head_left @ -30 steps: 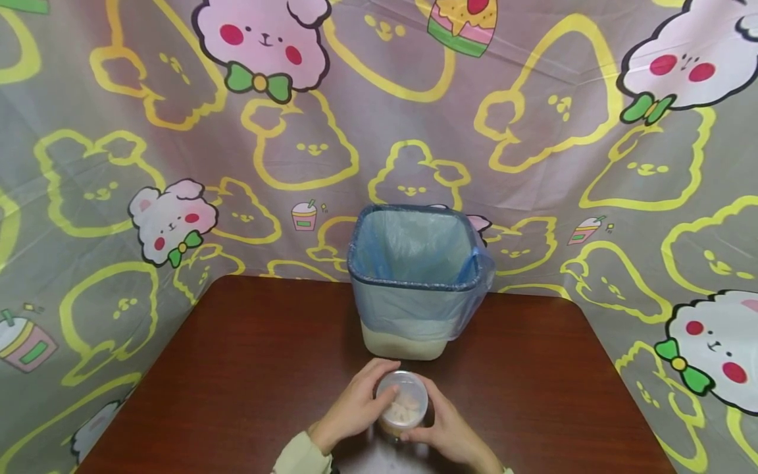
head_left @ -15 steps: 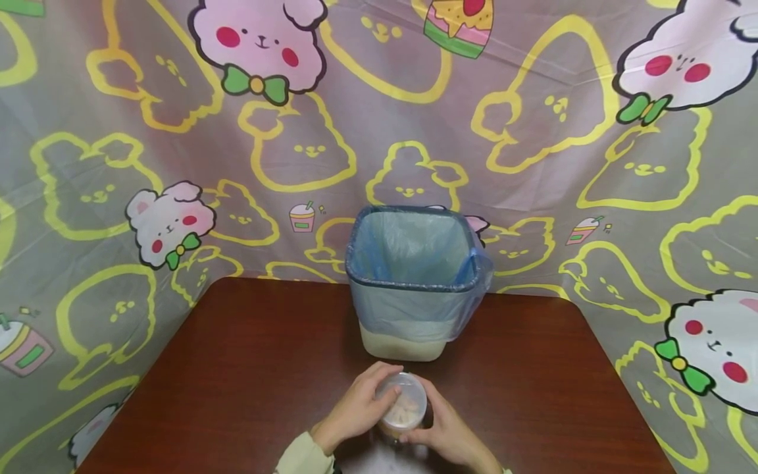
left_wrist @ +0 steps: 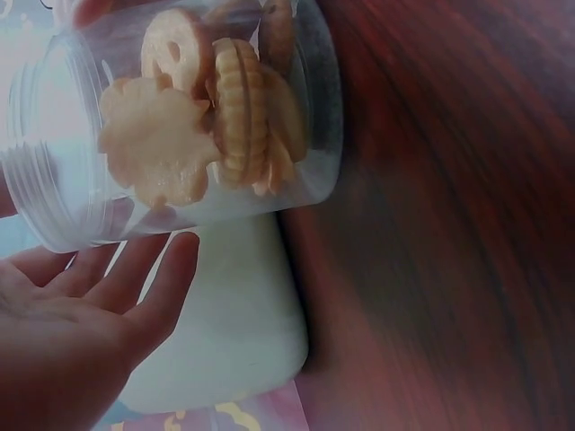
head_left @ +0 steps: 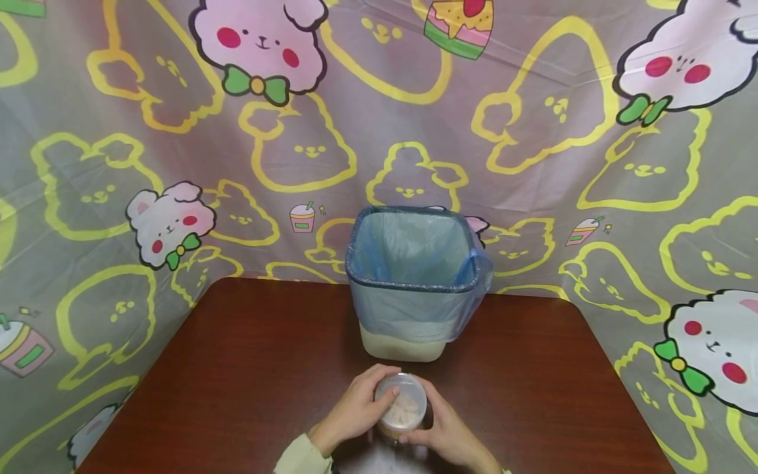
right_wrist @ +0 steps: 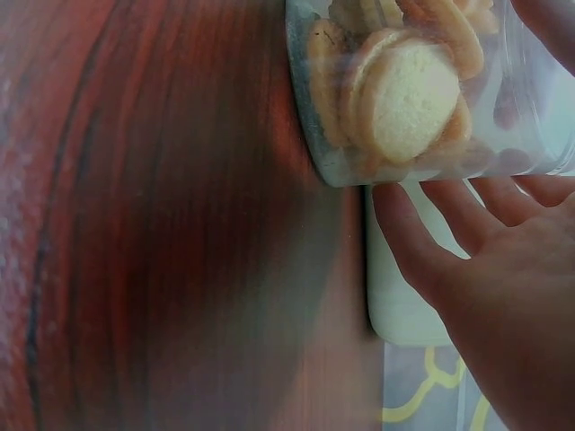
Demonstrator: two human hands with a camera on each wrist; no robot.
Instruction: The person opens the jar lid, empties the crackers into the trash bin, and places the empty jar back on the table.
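A clear round plastic jar [head_left: 405,413] stands upright at the front of the table, with both hands around it. Through its wall show several biscuits: a flower-shaped one [left_wrist: 157,144] in the left wrist view and a pale sandwich biscuit [right_wrist: 409,99] in the right wrist view. My left hand [head_left: 355,407] holds the jar's top from the left, its thumb lying over the clear lid and its fingers around the far side. From the right, my right hand [head_left: 445,424] grips the jar, thumb at the near side and fingers along the far side.
Just behind the jar stands a cream bin [head_left: 405,342] lined with a blue plastic bag [head_left: 414,306]. The dark red-brown wooden table [head_left: 249,355] reaches back to a grey curtain [head_left: 331,131] with cartoon prints, which surrounds it on the sides too.
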